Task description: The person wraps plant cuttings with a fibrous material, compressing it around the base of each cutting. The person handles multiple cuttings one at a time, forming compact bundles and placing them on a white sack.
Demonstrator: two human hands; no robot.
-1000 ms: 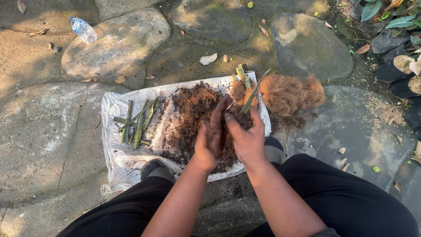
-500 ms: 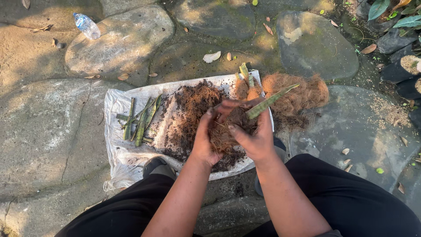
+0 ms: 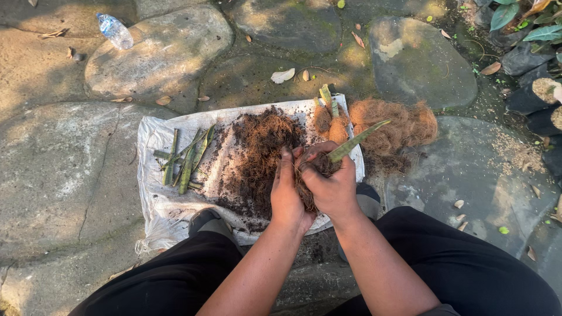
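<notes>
Stones (image 3: 70, 175) lie flat and grey at the far left of what I see, and a clear plastic bottle (image 3: 115, 31) lies up on one of them. Next comes a white plastic sheet (image 3: 153, 136) spread on the ground. Green leaf cuttings (image 3: 186, 159) lie in a small bunch on its left part. A dark heap of soil and brown fibre (image 3: 260, 146) sits in the middle of the sheet. My left hand (image 3: 288, 196) is over that heap, with its fingers curled tight around a clump of the brown fibre. My right hand (image 3: 332, 186) presses just beside it, touching it, and its fingers are closed on the same clump and on one long green leaf (image 3: 357, 141). The leaf sticks out of my right hand and tilts up to the right. Past the right edge of the sheet sits a fluffy orange-brown pile of coconut husk (image 3: 392, 126). Black plant bags (image 3: 535, 99) stand at the far right, near some green leaves. My legs in black trousers (image 3: 468, 269) show at the bottom.
</notes>
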